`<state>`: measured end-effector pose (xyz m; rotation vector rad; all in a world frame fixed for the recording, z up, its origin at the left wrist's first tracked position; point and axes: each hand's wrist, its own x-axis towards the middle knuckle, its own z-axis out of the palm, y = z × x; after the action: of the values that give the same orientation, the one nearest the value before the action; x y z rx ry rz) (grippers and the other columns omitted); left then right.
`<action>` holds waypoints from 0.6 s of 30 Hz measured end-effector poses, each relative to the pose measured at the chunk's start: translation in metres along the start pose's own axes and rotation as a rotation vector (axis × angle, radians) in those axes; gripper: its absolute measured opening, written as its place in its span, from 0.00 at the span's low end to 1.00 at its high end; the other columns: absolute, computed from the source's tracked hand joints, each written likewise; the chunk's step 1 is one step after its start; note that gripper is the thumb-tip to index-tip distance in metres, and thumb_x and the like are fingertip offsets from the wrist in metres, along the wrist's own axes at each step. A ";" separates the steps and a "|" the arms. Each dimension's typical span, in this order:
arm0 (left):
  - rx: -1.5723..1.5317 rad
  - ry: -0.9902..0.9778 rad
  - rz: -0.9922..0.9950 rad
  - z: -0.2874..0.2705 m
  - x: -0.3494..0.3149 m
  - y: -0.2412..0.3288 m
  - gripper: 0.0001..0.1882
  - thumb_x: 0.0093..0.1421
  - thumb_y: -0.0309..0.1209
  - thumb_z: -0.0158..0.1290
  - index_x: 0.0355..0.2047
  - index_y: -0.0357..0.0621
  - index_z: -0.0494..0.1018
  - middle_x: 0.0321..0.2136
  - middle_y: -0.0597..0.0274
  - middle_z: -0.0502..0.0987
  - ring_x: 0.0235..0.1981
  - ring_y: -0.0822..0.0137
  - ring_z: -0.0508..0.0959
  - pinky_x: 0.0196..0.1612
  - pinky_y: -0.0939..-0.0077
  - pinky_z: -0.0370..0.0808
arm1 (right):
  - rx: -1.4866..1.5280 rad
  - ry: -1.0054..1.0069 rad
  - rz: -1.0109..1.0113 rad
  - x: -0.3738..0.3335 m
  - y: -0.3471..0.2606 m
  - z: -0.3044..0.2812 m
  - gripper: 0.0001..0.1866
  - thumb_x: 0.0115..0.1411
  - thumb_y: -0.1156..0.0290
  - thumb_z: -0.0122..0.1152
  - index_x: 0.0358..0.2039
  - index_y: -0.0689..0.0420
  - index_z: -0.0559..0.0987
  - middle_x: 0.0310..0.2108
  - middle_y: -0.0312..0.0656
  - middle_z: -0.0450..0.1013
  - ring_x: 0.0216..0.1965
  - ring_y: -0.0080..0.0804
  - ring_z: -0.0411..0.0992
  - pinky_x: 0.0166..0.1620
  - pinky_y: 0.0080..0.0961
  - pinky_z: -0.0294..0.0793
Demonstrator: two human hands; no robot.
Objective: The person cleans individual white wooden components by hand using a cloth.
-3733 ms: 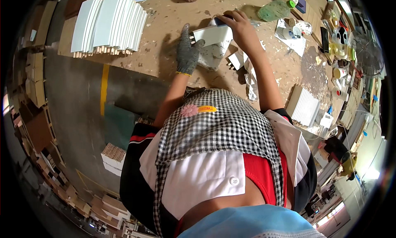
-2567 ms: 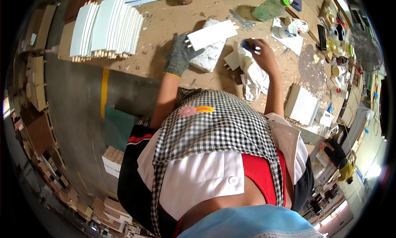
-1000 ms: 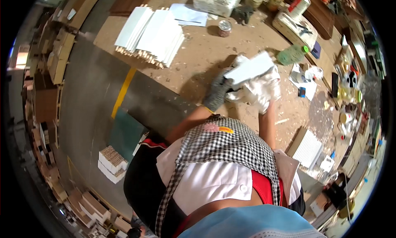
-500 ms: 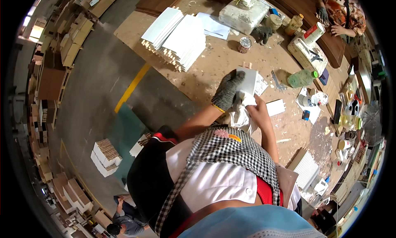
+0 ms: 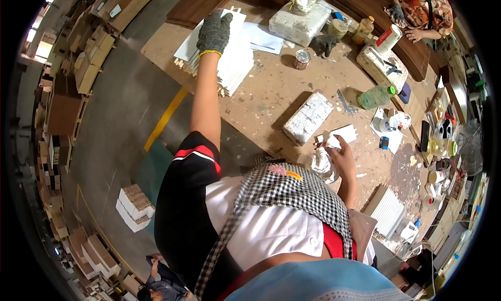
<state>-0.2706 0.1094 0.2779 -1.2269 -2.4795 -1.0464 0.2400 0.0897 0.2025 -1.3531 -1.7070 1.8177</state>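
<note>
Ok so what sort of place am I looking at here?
Probably a woodworking or furniture workshop: a tan, paint-spattered flat workbench, stacked flat white peg-ended panels and a straight yellow stripe across the grey floor suggest it.

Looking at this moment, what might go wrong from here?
The left hand is on the white panels, stacked near the edge of the table; a careless push might send some over.

The cloth in the right hand is close to a loose panel, so it could brush or smudge it.
</note>
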 end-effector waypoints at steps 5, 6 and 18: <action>0.622 -0.073 0.191 0.010 -0.004 -0.014 0.27 0.65 0.49 0.51 0.52 0.39 0.76 0.53 0.39 0.75 0.57 0.45 0.73 0.61 0.53 0.68 | 0.077 -0.002 -0.047 -0.005 0.012 -0.002 0.23 0.60 0.79 0.59 0.56 0.66 0.72 0.39 0.44 0.79 0.36 0.24 0.77 0.37 0.21 0.76; 0.665 0.046 0.286 0.005 -0.017 -0.005 0.26 0.63 0.49 0.52 0.50 0.39 0.77 0.51 0.41 0.77 0.55 0.47 0.74 0.60 0.53 0.68 | 0.082 0.012 -0.040 -0.009 0.015 -0.006 0.23 0.60 0.79 0.59 0.56 0.66 0.72 0.39 0.44 0.79 0.36 0.24 0.77 0.37 0.21 0.76; 0.183 0.089 0.619 -0.006 -0.106 0.053 0.21 0.60 0.38 0.61 0.50 0.42 0.76 0.47 0.50 0.77 0.49 0.49 0.75 0.54 0.54 0.71 | 0.939 0.583 0.194 -0.078 0.122 -0.107 0.23 0.69 0.55 0.49 0.51 0.61 0.77 0.42 0.44 0.79 0.41 0.37 0.79 0.43 0.37 0.80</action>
<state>-0.1635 0.0607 0.2626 -1.6766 -1.8694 -0.6716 0.4081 0.0664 0.1416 -1.3911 -0.3377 1.6971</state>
